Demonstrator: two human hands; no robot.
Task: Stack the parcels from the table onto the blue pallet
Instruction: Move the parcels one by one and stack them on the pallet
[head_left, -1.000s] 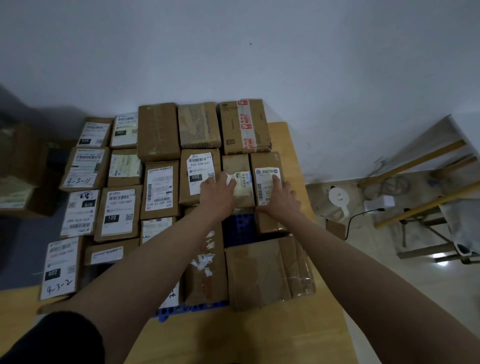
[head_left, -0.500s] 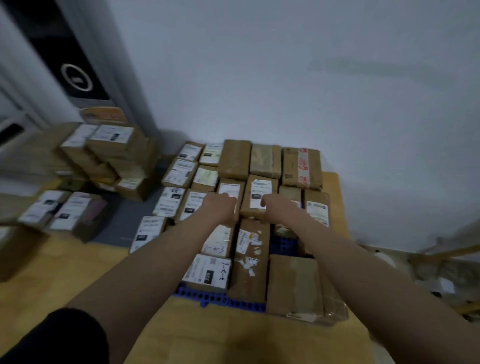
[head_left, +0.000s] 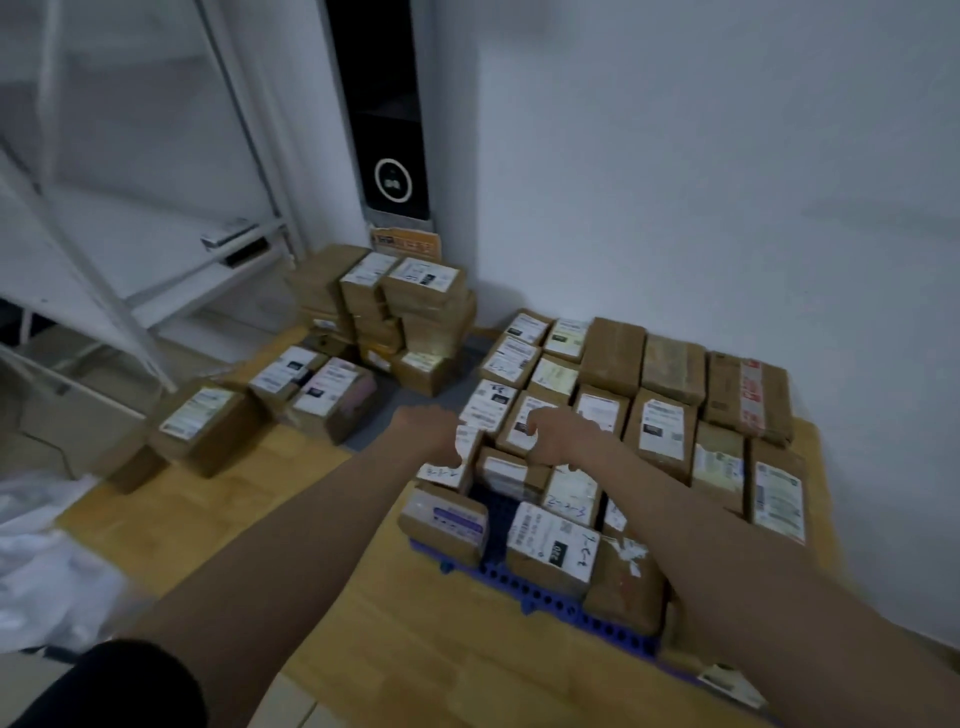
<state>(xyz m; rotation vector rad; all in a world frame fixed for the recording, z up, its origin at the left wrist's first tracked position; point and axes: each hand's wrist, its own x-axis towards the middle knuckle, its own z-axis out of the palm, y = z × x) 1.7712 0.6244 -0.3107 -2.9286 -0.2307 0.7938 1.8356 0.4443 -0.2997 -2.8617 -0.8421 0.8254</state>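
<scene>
Hovering over the blue pallet (head_left: 545, 597), both hands, left (head_left: 434, 434) and right (head_left: 558, 436), hang loosely curled, holding nothing. Unstacked parcels (head_left: 332, 395) sit left of the grip on the tabletop (head_left: 208, 514); stiff, probably light cardboard, so take opposite sides.

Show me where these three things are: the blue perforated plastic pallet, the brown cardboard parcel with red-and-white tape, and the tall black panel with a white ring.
blue perforated plastic pallet (head_left: 561, 605): head view, bare front edge.
brown cardboard parcel with red-and-white tape (head_left: 750, 395): head view, taped top face.
tall black panel with a white ring (head_left: 393, 179): head view, the ring.
</scene>
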